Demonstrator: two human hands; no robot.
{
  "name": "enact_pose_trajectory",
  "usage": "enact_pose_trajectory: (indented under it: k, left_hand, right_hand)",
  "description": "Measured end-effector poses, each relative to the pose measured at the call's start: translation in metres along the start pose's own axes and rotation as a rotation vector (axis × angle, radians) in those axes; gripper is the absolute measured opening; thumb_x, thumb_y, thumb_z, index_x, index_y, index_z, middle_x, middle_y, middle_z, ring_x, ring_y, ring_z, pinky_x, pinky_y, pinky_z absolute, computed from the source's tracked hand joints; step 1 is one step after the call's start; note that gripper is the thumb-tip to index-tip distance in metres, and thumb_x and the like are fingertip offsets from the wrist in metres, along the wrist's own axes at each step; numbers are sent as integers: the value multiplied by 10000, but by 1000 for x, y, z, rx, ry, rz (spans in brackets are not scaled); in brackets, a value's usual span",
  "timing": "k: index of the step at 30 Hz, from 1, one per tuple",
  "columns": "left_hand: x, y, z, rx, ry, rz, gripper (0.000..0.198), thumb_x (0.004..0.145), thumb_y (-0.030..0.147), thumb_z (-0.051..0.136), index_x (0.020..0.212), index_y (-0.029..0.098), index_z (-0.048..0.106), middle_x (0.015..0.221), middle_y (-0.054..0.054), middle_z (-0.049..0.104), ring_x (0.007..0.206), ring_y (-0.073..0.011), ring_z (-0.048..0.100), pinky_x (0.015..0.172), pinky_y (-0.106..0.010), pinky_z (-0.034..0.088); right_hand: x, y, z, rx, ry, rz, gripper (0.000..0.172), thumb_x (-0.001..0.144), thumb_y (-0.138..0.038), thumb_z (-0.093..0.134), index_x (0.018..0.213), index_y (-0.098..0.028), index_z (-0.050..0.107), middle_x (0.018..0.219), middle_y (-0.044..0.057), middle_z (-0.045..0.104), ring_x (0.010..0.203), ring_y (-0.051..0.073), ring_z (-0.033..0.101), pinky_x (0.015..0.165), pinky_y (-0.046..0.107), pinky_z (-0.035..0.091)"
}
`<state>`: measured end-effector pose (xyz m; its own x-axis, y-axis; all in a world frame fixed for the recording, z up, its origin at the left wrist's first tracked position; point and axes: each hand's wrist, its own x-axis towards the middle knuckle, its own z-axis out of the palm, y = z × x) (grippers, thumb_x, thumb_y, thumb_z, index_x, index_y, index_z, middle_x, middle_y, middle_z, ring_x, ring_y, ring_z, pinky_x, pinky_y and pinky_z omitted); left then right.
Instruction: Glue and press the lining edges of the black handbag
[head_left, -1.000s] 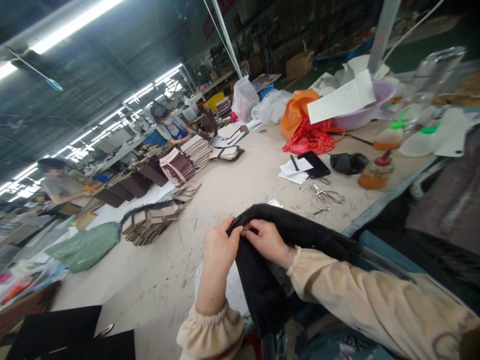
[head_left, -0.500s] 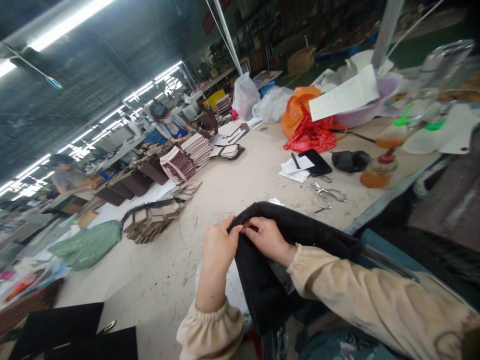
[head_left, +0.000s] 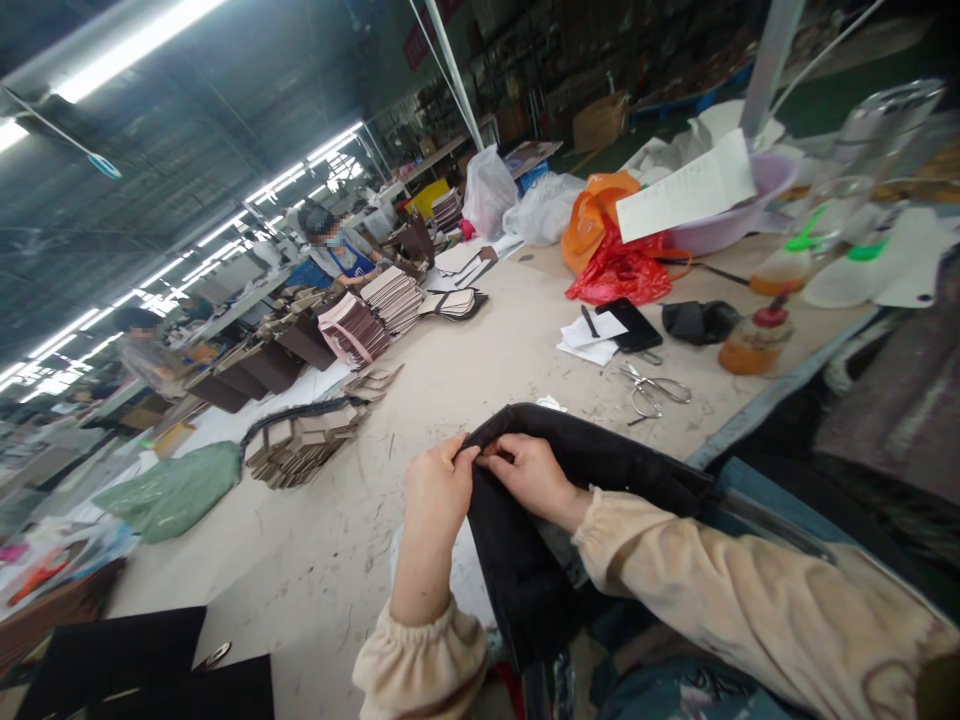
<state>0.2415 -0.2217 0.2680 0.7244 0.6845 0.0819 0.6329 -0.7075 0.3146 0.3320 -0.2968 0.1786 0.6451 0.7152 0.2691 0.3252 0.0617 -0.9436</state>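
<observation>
A long piece of black fabric is folded into a corner in front of me, one part running right and the other hanging toward my lap. At that corner my left hand pinches the edge between thumb and fingers. Close beside it, my right hand is closed on the inner side of the same edge, its fingertips almost touching my left thumb. Whatever lies under the fingertips is hidden. Both forearms wear beige gathered sleeves.
Scissors, a black phone and an orange-liquid bottle sit to the right on the table. Stacked brown pieces and a green bag lie left. Black panels occupy the lower left. Co-workers sit farther back.
Both hands stay pinched at the fabric's corner, with only a very slight shift of the fingers to the left. A co-worker at the far left has leaned slightly to the right.
</observation>
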Motion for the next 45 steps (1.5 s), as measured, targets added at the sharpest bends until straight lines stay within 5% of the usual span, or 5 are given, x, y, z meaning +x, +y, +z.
enact_pose_trajectory:
  k: [36,42,45]
  left_hand:
    - [1,3,-3,139,-54,15,251,879,267,513,1019,214,714,945,-91,739,898,-220,666,768,-295,451]
    - [0,1,-2,158,-54,29,276,902,278,481,1050,192,698,969,-101,734,864,-199,671,753,-280,452]
    - [0,0,-2,146,-55,49,272,908,273,469,1023,190,702,951,-96,736,852,-202,674,747,-280,454]
  right_hand:
    - [-2,1,-4,-74,-32,-56,90,823,-180,617,750,-182,669,785,27,704,759,155,639,730,271,495]
    - [-18,-15,-19,-226,-147,-131,186,814,-182,622,987,-182,692,925,79,706,843,210,652,774,316,504]
    - [-34,-40,-42,-562,-320,-275,256,825,-171,590,1068,-186,669,910,99,695,808,245,652,705,340,502]
